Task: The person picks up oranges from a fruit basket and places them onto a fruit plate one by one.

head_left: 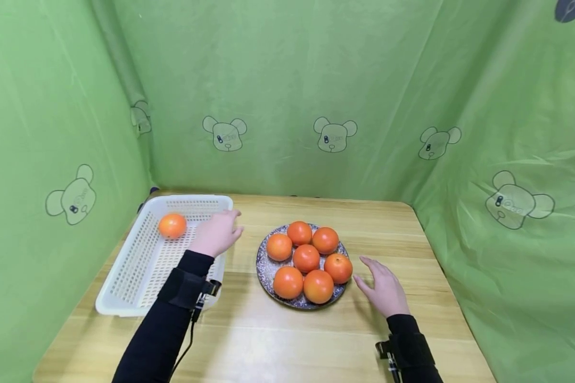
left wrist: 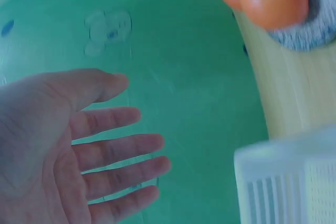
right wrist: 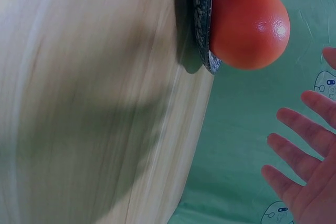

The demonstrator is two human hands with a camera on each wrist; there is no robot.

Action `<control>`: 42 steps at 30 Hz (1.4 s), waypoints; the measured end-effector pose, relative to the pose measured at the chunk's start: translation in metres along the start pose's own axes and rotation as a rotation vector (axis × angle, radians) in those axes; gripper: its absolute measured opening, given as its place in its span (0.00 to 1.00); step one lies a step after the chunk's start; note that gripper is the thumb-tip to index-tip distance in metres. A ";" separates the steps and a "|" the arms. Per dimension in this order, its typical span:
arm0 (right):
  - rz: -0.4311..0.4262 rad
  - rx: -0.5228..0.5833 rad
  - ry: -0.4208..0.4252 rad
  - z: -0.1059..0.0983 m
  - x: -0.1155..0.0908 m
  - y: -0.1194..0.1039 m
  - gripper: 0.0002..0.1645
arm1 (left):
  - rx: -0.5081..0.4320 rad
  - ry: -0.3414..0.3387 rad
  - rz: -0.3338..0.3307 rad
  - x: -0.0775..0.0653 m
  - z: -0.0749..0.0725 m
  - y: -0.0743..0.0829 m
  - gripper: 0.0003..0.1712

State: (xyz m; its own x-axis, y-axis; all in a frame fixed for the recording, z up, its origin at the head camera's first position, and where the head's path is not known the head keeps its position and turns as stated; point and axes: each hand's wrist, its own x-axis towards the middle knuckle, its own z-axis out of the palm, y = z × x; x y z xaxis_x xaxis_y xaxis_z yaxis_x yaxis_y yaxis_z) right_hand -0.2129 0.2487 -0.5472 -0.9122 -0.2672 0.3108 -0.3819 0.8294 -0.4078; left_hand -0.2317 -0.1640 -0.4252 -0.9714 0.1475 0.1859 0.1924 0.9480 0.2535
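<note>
Several round, glossy orange-red fruits [head_left: 306, 258] sit together on a speckled dark-blue and white plate [head_left: 267, 270] at the middle of the table. One more such fruit [head_left: 172, 226] lies in the far left part of a white perforated plastic basket [head_left: 124, 276]. My left hand [head_left: 215, 233] is over the basket's right side, holding nothing; its fingers are spread in the left wrist view. To the right of the plate, my right hand [head_left: 385, 290] is held with fingers extended and apart, its fingertips close to the nearest fruit [right wrist: 251, 26]. Nothing is in its grasp.
Wooden tabletop [head_left: 278, 346] extends around the basket and plate. Green curtains [head_left: 278, 64] printed with bear heads hang behind and along both sides. Each wrist carries a strapped camera, and a cable [head_left: 184, 348] runs along the left sleeve.
</note>
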 end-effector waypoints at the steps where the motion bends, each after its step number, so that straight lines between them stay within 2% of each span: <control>1: 0.003 -0.001 0.000 0.000 0.000 0.001 0.33 | 0.000 0.017 -0.011 -0.001 -0.001 -0.006 0.23; 7: 0.007 -0.010 0.010 -0.002 -0.001 0.004 0.34 | 0.059 0.105 -0.073 -0.019 0.002 -0.046 0.20; 14: 0.002 -0.021 0.012 -0.003 -0.002 0.006 0.34 | 0.080 0.111 -0.074 -0.047 0.010 -0.082 0.20; 18: -0.001 -0.022 0.013 -0.002 -0.001 0.006 0.34 | 0.111 0.104 -0.083 -0.059 0.014 -0.091 0.19; 23: 0.002 -0.028 0.010 -0.001 -0.001 0.005 0.34 | 0.119 0.071 -0.108 -0.065 0.014 -0.091 0.20; 28: 0.004 -0.026 0.015 -0.001 -0.001 0.004 0.34 | 0.093 -0.017 -0.145 -0.064 0.012 -0.089 0.22; 33: 0.004 -0.020 0.013 0.000 0.001 0.003 0.33 | 0.068 -0.043 -0.128 -0.057 0.006 -0.093 0.21; 38: 0.006 0.000 0.004 0.000 0.000 0.003 0.34 | 0.034 -0.080 -0.115 -0.039 -0.009 -0.100 0.18; 42: 0.006 0.003 -0.002 0.000 -0.004 0.006 0.34 | 0.051 -0.117 -0.141 -0.019 -0.015 -0.112 0.15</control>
State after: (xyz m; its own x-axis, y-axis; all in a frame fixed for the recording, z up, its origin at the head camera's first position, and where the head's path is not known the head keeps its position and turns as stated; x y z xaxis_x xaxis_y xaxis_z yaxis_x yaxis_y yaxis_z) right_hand -0.2117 0.2549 -0.5508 -0.9146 -0.2631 0.3070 -0.3770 0.8293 -0.4125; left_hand -0.2329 -0.2770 -0.4424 -0.9984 0.0411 0.0400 0.0489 0.9743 0.2201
